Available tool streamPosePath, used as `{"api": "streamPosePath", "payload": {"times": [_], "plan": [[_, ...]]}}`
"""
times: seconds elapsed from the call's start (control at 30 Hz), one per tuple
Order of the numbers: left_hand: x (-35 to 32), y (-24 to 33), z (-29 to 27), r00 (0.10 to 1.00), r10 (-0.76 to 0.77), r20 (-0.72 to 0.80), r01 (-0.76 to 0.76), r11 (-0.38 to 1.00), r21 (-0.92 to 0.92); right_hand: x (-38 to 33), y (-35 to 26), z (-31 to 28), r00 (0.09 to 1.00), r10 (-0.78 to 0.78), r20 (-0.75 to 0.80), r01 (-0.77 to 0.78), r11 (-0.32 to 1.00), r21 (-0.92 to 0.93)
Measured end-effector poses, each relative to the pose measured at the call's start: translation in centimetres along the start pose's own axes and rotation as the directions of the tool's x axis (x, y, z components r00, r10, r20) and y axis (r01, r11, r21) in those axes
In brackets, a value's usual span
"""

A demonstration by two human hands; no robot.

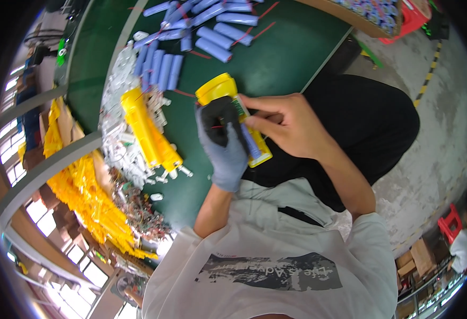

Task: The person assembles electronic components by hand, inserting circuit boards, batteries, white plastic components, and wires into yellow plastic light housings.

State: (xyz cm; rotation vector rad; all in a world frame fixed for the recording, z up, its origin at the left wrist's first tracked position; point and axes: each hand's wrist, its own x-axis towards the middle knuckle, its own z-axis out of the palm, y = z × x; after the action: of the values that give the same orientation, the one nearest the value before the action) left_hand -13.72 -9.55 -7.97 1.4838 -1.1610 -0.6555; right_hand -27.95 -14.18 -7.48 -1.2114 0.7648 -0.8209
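Yellow flashlight [233, 114] gripped by both hands, gloved left [221, 143], bare right [281, 125]; head up-left, axis diagonal

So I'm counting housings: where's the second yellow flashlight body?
In the head view, the second yellow flashlight body lies on the green table, left of the gloved left hand, below the blue battery cells.
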Motion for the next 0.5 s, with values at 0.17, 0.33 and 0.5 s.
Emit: {"api": "streamPosePath", "payload": {"times": [0.17,0.33,0.5], "plan": [[0.5,0.8,0.5,0.998,-0.045,0.041,0.043,0.997,0.058,-0.1,0.3,-0.2,0.992,-0.121,-0.025,0.116,0.982,-0.152],[0.4,1.0,0.7,0.999,-0.032,0.027,0.03,0.996,0.085,-0.1,0.2,-0.2,0.984,-0.179,-0.006,0.173,0.957,-0.232],[0.3,1.2,0.9,0.999,-0.034,0.0,0.034,0.998,0.058,-0.4,0.1,0.3,0.994,-0.087,-0.059,0.083,0.994,-0.072]]}}
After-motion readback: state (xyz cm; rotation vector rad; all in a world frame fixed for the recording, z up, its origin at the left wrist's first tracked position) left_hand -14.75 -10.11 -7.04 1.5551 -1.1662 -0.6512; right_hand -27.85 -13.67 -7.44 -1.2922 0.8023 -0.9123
